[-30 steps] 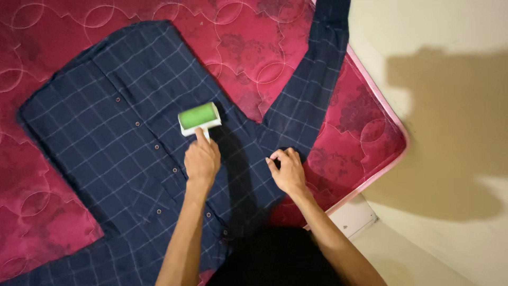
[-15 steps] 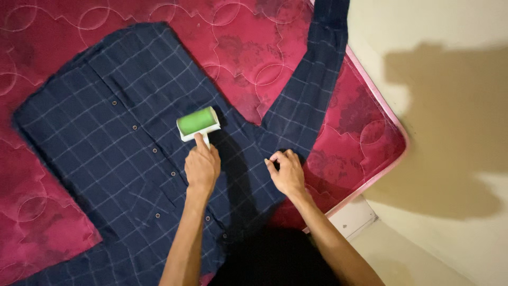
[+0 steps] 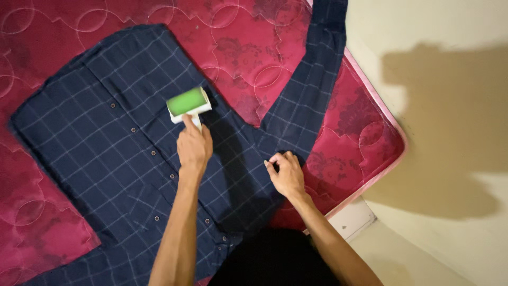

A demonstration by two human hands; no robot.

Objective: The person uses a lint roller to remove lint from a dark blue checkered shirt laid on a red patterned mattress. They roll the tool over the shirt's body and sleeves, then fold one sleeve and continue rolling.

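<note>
**Materials and surface finishes**

We see a shirt [image 3: 106, 153] of dark blue woven cloth, matt, with a thin pale check and small glossy buttons. At centre frame, the lint roller [image 3: 188, 103] shows a smooth green roll in a white plastic frame. The mattress [image 3: 254, 42] beneath is red quilted fabric with a faint sheen; the floor [image 3: 450, 132] at right looks smooth and matt.

My left arm runs bare from the 6 o'clock edge up toward 12, forearm nearly straight, wrist level. My left hand [image 3: 194, 148] is curled into a closed grip, knuckles up, forefinger stretched forward toward 12. My right arm comes in from 5 o'clock and angles toward 11. My right hand [image 3: 286, 173] lies palm down, fingers bent and bunched, fingertips pressed down, well apart from the left.
</note>
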